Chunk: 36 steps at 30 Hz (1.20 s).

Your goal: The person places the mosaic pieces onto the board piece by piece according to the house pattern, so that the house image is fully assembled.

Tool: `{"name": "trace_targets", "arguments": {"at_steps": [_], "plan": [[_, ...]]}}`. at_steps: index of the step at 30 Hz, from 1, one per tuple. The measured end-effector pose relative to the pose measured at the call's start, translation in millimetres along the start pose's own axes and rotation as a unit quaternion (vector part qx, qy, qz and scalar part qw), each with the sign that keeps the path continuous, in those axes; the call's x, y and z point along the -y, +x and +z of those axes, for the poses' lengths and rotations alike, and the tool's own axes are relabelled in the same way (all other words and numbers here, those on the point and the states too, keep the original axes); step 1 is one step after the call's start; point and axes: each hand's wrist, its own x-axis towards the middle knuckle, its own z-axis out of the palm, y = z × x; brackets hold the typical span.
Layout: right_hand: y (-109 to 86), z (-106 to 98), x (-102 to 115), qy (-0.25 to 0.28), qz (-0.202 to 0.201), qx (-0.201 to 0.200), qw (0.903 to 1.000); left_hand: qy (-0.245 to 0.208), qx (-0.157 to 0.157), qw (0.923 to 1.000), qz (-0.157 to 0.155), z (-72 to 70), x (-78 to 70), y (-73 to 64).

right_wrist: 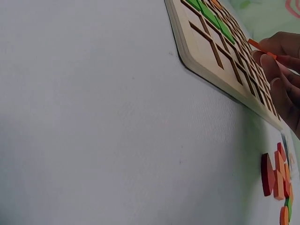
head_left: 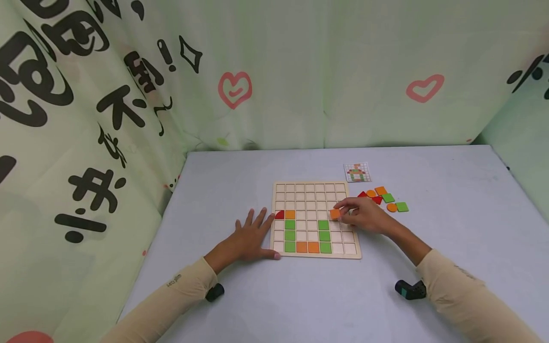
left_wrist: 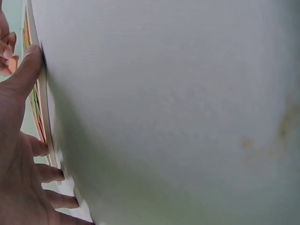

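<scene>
My right hand (head_left: 366,214) pinches an orange square tile (head_left: 334,214) between thumb and fingers over the right part of a wooden grid board (head_left: 343,257). The right wrist view shows that tile (right_wrist: 262,48) edge-on, close over the cells. Fingers spread, my left hand (head_left: 249,240) rests at the board's left side, its thumb by the near left corner. Green square tiles (head_left: 290,236) fill cells in two columns, with two orange squares (head_left: 308,247) between them in the near row. Farther up on the left sit a red curved-edge tile (head_left: 279,215) and an orange square (head_left: 289,214).
Right of the board lies a loose group of tiles, among them a green square (head_left: 402,206), an orange round (head_left: 392,207) and red pieces. A small pattern card (head_left: 357,172) lies behind the board's far right corner. A printed curtain (head_left: 321,95) hangs behind the white table (head_left: 240,176).
</scene>
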Motion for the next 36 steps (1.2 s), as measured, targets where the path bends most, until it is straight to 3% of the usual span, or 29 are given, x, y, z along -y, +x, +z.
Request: {"name": "trace_targets", "arguments": {"at_steps": [14, 23, 36], "plan": [[20.3, 14, 15, 0.010, -0.018, 0.032, 0.9993, 0.000, 0.000, 1.0000, -0.002, -1.2, -0.5, -0.2], [31.8, 27, 20, 0.002, -0.054, 0.023, 0.9983, -0.005, 0.000, 1.0000, -0.003, -0.4, -0.3, -0.4], [46.9, 47, 35, 0.009, -0.030, 0.033, 0.9990, -0.011, 0.004, 0.9999, -0.003, -1.6, -1.3, -2.2]]}}
